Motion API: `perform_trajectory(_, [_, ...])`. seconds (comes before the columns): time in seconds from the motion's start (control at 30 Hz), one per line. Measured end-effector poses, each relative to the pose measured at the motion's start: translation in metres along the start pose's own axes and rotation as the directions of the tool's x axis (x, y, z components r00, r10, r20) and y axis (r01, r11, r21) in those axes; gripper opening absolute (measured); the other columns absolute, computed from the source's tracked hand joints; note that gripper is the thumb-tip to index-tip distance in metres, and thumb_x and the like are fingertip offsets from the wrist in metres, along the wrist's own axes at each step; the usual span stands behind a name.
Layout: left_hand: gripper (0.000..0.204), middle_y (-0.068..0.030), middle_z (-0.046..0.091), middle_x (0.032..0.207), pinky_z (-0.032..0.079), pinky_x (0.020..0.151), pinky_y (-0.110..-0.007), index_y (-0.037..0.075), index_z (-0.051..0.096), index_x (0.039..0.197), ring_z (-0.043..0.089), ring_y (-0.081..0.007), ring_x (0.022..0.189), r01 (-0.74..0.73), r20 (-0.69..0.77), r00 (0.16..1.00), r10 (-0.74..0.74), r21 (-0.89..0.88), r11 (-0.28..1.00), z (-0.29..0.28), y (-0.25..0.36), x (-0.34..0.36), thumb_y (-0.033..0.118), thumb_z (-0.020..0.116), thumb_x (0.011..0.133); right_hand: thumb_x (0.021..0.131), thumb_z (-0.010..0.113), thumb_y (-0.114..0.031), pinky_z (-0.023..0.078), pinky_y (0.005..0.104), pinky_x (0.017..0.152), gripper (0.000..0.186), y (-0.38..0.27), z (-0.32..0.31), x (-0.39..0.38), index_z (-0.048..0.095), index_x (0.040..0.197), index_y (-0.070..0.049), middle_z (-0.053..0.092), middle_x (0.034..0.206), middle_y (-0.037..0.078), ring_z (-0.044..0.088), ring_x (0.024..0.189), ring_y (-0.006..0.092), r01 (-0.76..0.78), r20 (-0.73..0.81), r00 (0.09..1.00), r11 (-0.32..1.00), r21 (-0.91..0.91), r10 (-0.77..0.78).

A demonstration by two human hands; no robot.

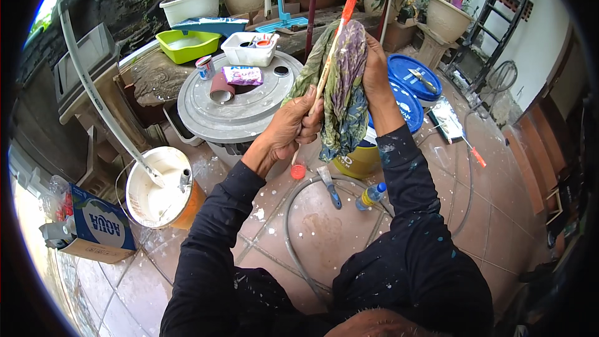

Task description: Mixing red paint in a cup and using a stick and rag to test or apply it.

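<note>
My left hand is closed around a pale wooden stick with an orange top end, held upright at a slight tilt, and is against a crumpled cloth. My right hand grips this green, purple and blue patterned cloth at its right side, raised around the stick. Below my left hand the stick's lower part runs down toward a small red-orange round item near the floor. A scraper with a blue handle and a bottle with a blue cap are on the tiles below.
A grey lidded bin bears trays and cans. Blue-lidded buckets stand right. A white-filled bucket and cardboard box are left. A grey hose loops on the tiles. Potted plants and a ladder stand behind.
</note>
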State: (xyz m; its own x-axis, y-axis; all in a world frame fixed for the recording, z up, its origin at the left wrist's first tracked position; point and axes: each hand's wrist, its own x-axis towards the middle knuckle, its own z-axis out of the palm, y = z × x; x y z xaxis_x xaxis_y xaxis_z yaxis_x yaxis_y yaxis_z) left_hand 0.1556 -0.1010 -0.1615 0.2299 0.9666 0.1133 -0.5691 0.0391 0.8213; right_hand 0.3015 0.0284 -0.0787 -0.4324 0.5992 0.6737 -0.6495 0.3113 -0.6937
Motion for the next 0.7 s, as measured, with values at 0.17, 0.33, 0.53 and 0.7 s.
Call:
perform_trajectory(0.17, [0.045,0.01,0.03,0.064,0.018,0.043,-0.023,0.017,0.05,0.086,0.023,-0.0043,0.051,0.001,0.082,0.997,-0.001,-0.004,1.0,-0.002,0.003,-0.001,0.054,0.046,0.11,0.105,0.058,-0.018,0.053,0.0222,0.075,0.023,0.0,-0.003,-0.001,0.074,0.113,-0.003,0.073,0.095,0.0,0.066,0.081,0.006,-0.072,0.047,0.997,0.995,0.075,0.068])
perform_trajectory(0.33, [0.045,0.0093,0.029,0.063,0.017,0.043,-0.024,0.017,0.047,0.085,0.023,-0.0042,0.051,0.086,0.222,0.973,-0.059,-0.113,0.99,-0.012,0.001,-0.001,0.052,0.041,0.112,0.102,0.056,-0.02,0.058,0.0251,0.077,0.028,0.0,-0.012,0.003,0.075,0.113,-0.003,0.077,0.097,0.004,0.072,0.082,0.0107,-0.053,0.099,0.994,0.999,0.005,0.052])
perform_trajectory(0.53, [0.043,0.0103,0.031,0.064,0.018,0.042,-0.023,0.016,0.047,0.085,0.021,-0.0045,0.05,0.184,0.393,0.917,-0.069,-0.264,0.947,-0.003,0.001,-0.001,0.049,0.042,0.113,0.101,0.056,-0.021,0.059,0.0265,0.078,0.029,0.004,-0.016,0.004,0.075,0.116,-0.003,0.077,0.1,0.005,0.072,0.084,0.0104,-0.025,0.117,0.993,0.999,-0.029,0.028])
perform_trajectory(0.7, [0.042,0.0095,0.038,0.066,0.019,0.043,-0.021,0.012,0.059,0.096,0.027,-0.0027,0.051,-0.134,-0.03,0.99,0.137,0.081,0.988,0.014,0.002,0.0,0.051,0.052,0.109,0.101,0.058,-0.015,0.059,0.0257,0.079,0.026,0.008,-0.006,0.003,0.074,0.119,-0.004,0.077,0.103,0.004,0.073,0.085,0.01,-0.029,0.051,0.998,0.997,0.067,0.025])
